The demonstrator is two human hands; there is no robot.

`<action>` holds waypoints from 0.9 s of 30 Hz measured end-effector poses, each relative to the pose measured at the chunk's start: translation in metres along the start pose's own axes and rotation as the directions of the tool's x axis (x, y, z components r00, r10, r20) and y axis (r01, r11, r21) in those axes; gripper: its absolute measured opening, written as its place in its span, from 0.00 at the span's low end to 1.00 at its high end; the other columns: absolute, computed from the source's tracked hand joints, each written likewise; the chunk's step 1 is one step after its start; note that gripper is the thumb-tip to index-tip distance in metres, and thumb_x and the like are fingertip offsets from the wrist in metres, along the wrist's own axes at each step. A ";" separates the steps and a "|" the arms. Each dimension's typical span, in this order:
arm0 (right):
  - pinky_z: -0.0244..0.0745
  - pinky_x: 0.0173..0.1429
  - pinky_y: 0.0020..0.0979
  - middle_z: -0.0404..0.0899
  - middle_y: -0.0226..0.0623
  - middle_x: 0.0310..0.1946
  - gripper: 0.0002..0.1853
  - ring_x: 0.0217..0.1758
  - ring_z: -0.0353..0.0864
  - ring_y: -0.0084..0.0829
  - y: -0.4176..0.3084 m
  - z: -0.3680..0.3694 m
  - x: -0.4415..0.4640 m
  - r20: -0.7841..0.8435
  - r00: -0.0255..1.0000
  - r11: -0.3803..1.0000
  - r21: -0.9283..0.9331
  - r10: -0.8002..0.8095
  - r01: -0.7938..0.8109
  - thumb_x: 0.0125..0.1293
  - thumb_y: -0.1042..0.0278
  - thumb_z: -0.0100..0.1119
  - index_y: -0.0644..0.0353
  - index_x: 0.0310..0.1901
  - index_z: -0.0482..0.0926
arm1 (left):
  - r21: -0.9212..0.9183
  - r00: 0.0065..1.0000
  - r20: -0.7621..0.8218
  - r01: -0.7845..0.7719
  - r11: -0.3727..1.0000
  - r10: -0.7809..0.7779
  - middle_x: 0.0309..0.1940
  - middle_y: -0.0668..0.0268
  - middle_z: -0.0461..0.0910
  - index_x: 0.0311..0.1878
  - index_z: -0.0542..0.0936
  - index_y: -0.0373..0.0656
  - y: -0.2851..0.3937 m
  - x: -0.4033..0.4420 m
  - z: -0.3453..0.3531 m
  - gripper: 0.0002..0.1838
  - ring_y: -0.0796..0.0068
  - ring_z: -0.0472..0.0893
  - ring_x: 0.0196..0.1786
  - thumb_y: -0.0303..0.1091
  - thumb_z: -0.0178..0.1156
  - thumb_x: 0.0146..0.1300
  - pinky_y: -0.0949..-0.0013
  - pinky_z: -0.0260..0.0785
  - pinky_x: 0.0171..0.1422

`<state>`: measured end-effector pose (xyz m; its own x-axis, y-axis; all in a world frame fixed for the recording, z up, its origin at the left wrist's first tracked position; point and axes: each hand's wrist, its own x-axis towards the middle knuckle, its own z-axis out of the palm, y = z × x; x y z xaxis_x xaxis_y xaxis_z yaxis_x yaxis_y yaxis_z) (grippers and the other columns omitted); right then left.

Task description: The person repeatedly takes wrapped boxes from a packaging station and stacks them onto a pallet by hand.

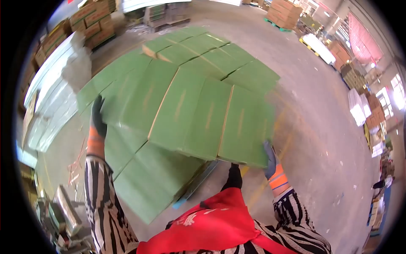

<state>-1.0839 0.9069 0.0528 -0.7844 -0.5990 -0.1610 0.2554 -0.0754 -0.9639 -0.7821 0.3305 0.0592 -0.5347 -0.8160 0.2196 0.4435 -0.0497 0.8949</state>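
A row of green cartons [207, 114] stretches between my two hands, slanting down to the right over a lower layer. My left hand [98, 117], in a grey glove with an orange cuff, presses flat against the row's left end, fingers pointing away from me. At the right end, my right hand [270, 160], gloved the same way, grips the near corner; some fingers are hidden. The row overhangs the right side of the lower green cartons [154, 178]. More green cartons [203, 48] lie behind it. Slight blur softens the near cartons.
A blue pallet edge [196, 186] shows under the stack. Plastic-wrapped stacks [57, 97] stand at the left, with brown boxes [93, 21] behind them. Further boxes on a green pallet [283, 15] stand far off. Concrete floor [321, 148] with yellow lines extends to the right.
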 end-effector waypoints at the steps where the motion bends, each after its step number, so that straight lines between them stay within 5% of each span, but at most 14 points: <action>1: 0.61 0.67 0.28 0.68 0.34 0.60 0.23 0.63 0.66 0.26 -0.004 -0.035 0.030 -0.053 0.998 0.999 -0.005 -0.034 0.034 0.74 0.58 0.42 0.67 0.63 0.66 | 0.064 0.994 0.095 -0.063 0.996 0.057 0.66 0.56 0.63 0.71 0.57 0.44 -0.007 0.021 0.078 0.28 0.64 0.67 0.66 0.40 0.46 0.71 0.63 0.61 0.68; 6: 0.58 0.68 0.30 0.63 0.38 0.64 0.23 0.65 0.63 0.30 -0.055 -0.138 0.205 -0.240 0.960 0.989 -0.061 -0.144 0.133 0.74 0.61 0.41 0.67 0.64 0.63 | -0.077 0.977 -0.069 0.198 0.977 -0.203 0.52 0.58 0.77 0.62 0.69 0.44 -0.119 0.248 0.328 0.25 0.67 0.77 0.51 0.46 0.54 0.65 0.65 0.68 0.60; 8: 0.52 0.71 0.30 0.58 0.41 0.68 0.25 0.70 0.57 0.32 -0.080 -0.159 0.274 -0.270 0.950 0.988 -0.046 -0.157 0.150 0.74 0.62 0.40 0.68 0.67 0.57 | 0.016 0.991 -0.019 0.133 0.991 -0.133 0.48 0.57 0.79 0.59 0.72 0.45 -0.178 0.334 0.392 0.25 0.64 0.78 0.48 0.48 0.56 0.63 0.65 0.70 0.57; 10: 0.59 0.67 0.31 0.63 0.40 0.64 0.22 0.65 0.63 0.33 -0.094 -0.190 0.332 -0.212 0.909 0.863 -0.447 -0.360 0.237 0.72 0.68 0.42 0.65 0.65 0.61 | 0.068 0.994 0.011 0.110 0.992 -0.111 0.48 0.56 0.78 0.59 0.72 0.46 -0.231 0.396 0.435 0.25 0.64 0.78 0.49 0.48 0.56 0.62 0.64 0.71 0.55; 14: 0.58 0.66 0.31 0.61 0.41 0.64 0.25 0.65 0.62 0.33 -0.117 -0.227 0.386 -0.054 0.890 0.619 -0.737 -0.454 0.271 0.73 0.64 0.43 0.68 0.66 0.57 | -0.057 0.929 -0.033 0.367 0.929 -0.369 0.49 0.55 0.78 0.59 0.72 0.47 -0.290 0.467 0.482 0.24 0.61 0.78 0.49 0.46 0.56 0.63 0.61 0.71 0.56; 15: 0.58 0.66 0.31 0.61 0.42 0.64 0.25 0.65 0.62 0.33 -0.122 -0.228 0.394 -0.165 0.921 0.800 -0.563 -0.354 0.207 0.72 0.64 0.44 0.67 0.66 0.57 | 0.005 0.963 -0.052 0.263 0.965 -0.263 0.48 0.56 0.79 0.57 0.74 0.43 -0.304 0.470 0.493 0.24 0.62 0.78 0.49 0.47 0.55 0.63 0.63 0.70 0.56; 17: 0.58 0.66 0.33 0.61 0.42 0.64 0.26 0.64 0.62 0.33 -0.129 -0.226 0.408 -0.302 0.950 0.993 -0.111 -0.078 0.046 0.70 0.65 0.46 0.66 0.66 0.57 | 0.058 0.918 -0.083 0.392 0.918 -0.387 0.51 0.60 0.79 0.60 0.73 0.44 -0.325 0.480 0.510 0.24 0.66 0.78 0.51 0.48 0.51 0.66 0.64 0.70 0.57; 19: 0.63 0.62 0.32 0.65 0.43 0.61 0.27 0.61 0.65 0.32 -0.128 -0.231 0.426 -0.359 0.933 0.994 -0.106 0.001 -0.042 0.69 0.64 0.49 0.66 0.66 0.56 | 0.251 0.836 -0.098 0.546 0.799 -0.540 0.53 0.64 0.78 0.60 0.74 0.43 -0.365 0.514 0.493 0.26 0.69 0.77 0.52 0.51 0.50 0.67 0.67 0.70 0.57; 20: 0.65 0.61 0.32 0.67 0.43 0.59 0.28 0.59 0.67 0.31 -0.125 -0.234 0.434 -0.382 0.923 0.991 -0.106 0.039 -0.085 0.68 0.64 0.51 0.65 0.66 0.56 | 0.539 0.890 -0.109 0.427 0.726 -0.443 0.51 0.64 0.79 0.58 0.75 0.41 -0.402 0.533 0.464 0.29 0.71 0.78 0.50 0.55 0.53 0.64 0.69 0.70 0.55; 22: 0.72 0.53 0.29 0.71 0.44 0.54 0.31 0.51 0.74 0.31 -0.124 -0.265 0.436 -0.261 0.959 0.929 -0.319 0.106 -0.190 0.64 0.71 0.54 0.64 0.67 0.54 | 0.915 0.937 -0.192 0.279 0.292 -0.292 0.47 0.64 0.81 0.57 0.76 0.39 -0.398 0.555 0.465 0.33 0.71 0.79 0.47 0.58 0.57 0.60 0.68 0.70 0.53; 24: 0.77 0.39 0.28 0.75 0.42 0.48 0.31 0.39 0.80 0.33 -0.123 -0.285 0.432 -0.231 0.963 0.910 -0.355 0.135 -0.213 0.64 0.71 0.56 0.62 0.67 0.55 | 0.989 0.967 -0.094 0.118 0.085 -0.238 0.44 0.61 0.83 0.56 0.77 0.39 -0.343 0.508 0.530 0.33 0.70 0.81 0.41 0.58 0.60 0.58 0.68 0.71 0.51; 25: 0.78 0.39 0.28 0.75 0.42 0.48 0.30 0.40 0.80 0.32 -0.126 -0.293 0.431 -0.293 0.933 0.929 -0.236 0.211 -0.285 0.64 0.69 0.56 0.62 0.66 0.57 | 0.988 0.989 0.110 -0.119 0.094 0.097 0.44 0.58 0.83 0.58 0.76 0.41 -0.362 0.509 0.513 0.31 0.69 0.81 0.37 0.55 0.61 0.59 0.65 0.72 0.48; 26: 0.78 0.38 0.29 0.75 0.42 0.49 0.29 0.40 0.80 0.32 -0.130 -0.303 0.430 -0.318 0.901 0.930 -0.121 0.294 -0.346 0.64 0.68 0.55 0.61 0.66 0.58 | 0.990 0.970 0.031 -0.062 0.123 0.243 0.43 0.55 0.82 0.51 0.81 0.45 -0.348 0.481 0.540 0.27 0.58 0.82 0.43 0.56 0.58 0.57 0.59 0.73 0.47; 27: 0.78 0.39 0.30 0.75 0.42 0.49 0.29 0.41 0.80 0.32 -0.126 -0.319 0.429 -0.355 0.901 0.934 -0.159 0.249 -0.321 0.64 0.68 0.55 0.61 0.66 0.59 | 0.996 0.990 0.087 -0.086 -0.017 0.111 0.39 0.54 0.82 0.46 0.80 0.45 -0.328 0.466 0.532 0.22 0.57 0.81 0.38 0.51 0.59 0.57 0.56 0.74 0.41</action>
<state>-1.6328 0.9142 0.0373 -0.8438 -0.2760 -0.4603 0.3999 0.2488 -0.8822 -1.5595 0.2736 0.0746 -0.5428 -0.7630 0.3510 -0.6781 0.6447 0.3529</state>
